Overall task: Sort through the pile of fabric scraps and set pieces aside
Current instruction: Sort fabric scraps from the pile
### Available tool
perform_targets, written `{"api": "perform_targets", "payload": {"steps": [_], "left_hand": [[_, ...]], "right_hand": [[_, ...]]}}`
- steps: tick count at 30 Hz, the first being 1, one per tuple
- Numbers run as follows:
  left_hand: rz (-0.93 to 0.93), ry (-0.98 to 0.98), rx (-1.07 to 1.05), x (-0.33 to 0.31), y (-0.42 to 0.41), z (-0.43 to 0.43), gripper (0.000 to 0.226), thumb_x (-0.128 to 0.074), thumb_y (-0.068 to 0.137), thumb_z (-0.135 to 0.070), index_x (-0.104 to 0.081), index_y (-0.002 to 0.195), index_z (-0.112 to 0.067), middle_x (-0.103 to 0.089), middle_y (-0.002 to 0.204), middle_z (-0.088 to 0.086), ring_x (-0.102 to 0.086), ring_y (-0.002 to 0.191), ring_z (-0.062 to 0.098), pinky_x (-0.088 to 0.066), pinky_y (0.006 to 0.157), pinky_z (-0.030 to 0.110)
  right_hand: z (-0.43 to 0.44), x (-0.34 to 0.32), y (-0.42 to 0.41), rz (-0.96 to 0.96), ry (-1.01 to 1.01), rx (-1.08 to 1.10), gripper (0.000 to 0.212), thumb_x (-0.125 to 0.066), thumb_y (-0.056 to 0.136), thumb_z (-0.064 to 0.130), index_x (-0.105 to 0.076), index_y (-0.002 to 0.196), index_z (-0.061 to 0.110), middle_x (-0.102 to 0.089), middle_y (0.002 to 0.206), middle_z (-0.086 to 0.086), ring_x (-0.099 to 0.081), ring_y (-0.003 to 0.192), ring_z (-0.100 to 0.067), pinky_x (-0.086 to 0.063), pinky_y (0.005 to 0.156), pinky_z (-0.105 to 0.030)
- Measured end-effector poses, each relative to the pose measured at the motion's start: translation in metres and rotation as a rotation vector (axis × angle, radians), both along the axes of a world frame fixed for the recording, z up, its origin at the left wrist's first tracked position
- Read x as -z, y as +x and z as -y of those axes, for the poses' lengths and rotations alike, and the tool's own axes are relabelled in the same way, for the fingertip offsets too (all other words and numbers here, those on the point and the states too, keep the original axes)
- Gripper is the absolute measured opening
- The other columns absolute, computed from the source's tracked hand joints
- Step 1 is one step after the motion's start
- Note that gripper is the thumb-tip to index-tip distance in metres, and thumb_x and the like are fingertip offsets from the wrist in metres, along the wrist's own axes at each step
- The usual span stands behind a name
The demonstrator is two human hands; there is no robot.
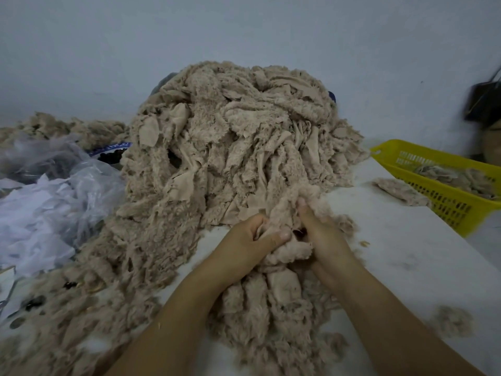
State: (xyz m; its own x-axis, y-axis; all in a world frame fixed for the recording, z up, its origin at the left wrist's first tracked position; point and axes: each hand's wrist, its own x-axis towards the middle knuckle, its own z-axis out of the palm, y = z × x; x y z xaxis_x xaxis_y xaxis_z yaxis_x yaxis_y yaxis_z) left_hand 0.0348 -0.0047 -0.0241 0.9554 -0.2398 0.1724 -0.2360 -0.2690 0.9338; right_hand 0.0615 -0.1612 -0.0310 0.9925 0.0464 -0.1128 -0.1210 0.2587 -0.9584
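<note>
Both hands grip one beige fluffy fabric scrap (pixel 287 251) at the foot of the tall beige scrap pile (pixel 238 137). The left hand (pixel 252 240) pinches it; the right hand (pixel 322 234) seems curled into it.

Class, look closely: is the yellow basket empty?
No: the yellow basket holds some fluffy beige scraps on its floor.

We see a pile (pixel 233 147) of fuzzy beige cloth scraps. The basket (pixel 444 196) is glossy yellow plastic. The bags (pixel 54 191) are thin, crinkled film.
</note>
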Motion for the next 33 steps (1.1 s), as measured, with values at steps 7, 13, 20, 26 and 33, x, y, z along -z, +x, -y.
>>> {"api": "perform_targets", "payload": {"steps": [7,13,20,26,33], "left_hand": [[-0.228,-0.257,0.113,-0.003,-0.01,-0.006,0.049,-0.085,0.069,-0.047,-0.062,0.08,-0.004,-0.055,0.076,0.008,-0.052,0.07,0.02,-0.043,0.067,0.032],[-0.194,-0.415,-0.188,-0.013,-0.001,-0.005,0.073,-0.076,0.06,-0.058,-0.07,0.118,-0.014,-0.064,0.132,0.013,-0.061,0.117,0.024,-0.048,0.103,0.054],[-0.119,-0.104,-0.089,0.008,0.002,-0.004,0.03,-0.064,0.095,-0.03,-0.067,0.108,-0.004,-0.064,0.097,0.031,-0.058,0.078,0.032,-0.049,0.077,0.049],[-0.1,-0.078,-0.018,0.005,0.001,-0.002,0.023,-0.063,0.097,-0.029,-0.069,0.095,-0.007,-0.069,0.079,0.015,-0.062,0.072,0.02,-0.049,0.068,0.033],[-0.09,-0.071,-0.106,0.0,-0.004,-0.003,0.031,-0.071,0.084,-0.048,-0.071,0.091,-0.018,-0.073,0.085,0.0,-0.069,0.085,0.01,-0.054,0.077,0.024]], "right_hand": [[0.023,-0.005,0.022,-0.083,0.328,0.261,0.031,-0.042,0.105,0.038,-0.057,0.087,0.018,-0.04,0.062,0.002,-0.033,0.044,-0.007,-0.029,0.037,-0.018],[0.002,0.003,0.01,-0.006,0.062,-0.092,0.065,-0.053,0.073,0.081,-0.079,0.089,0.023,-0.075,0.088,-0.004,-0.071,0.074,-0.016,-0.058,0.067,-0.034],[-0.008,0.007,-0.008,0.135,-0.325,-0.292,0.03,-0.059,0.094,0.045,-0.075,0.103,0.021,-0.073,0.107,-0.007,-0.07,0.098,-0.017,-0.057,0.084,-0.033],[-0.012,0.001,-0.008,0.226,-0.063,-0.158,0.017,-0.061,0.095,0.031,-0.078,0.096,0.029,-0.076,0.101,-0.001,-0.072,0.096,-0.017,-0.058,0.078,-0.028],[0.023,-0.004,0.016,0.056,0.05,0.242,0.022,-0.056,0.099,0.032,-0.073,0.095,0.018,-0.075,0.084,0.001,-0.064,0.075,-0.012,-0.05,0.065,-0.024]]}}
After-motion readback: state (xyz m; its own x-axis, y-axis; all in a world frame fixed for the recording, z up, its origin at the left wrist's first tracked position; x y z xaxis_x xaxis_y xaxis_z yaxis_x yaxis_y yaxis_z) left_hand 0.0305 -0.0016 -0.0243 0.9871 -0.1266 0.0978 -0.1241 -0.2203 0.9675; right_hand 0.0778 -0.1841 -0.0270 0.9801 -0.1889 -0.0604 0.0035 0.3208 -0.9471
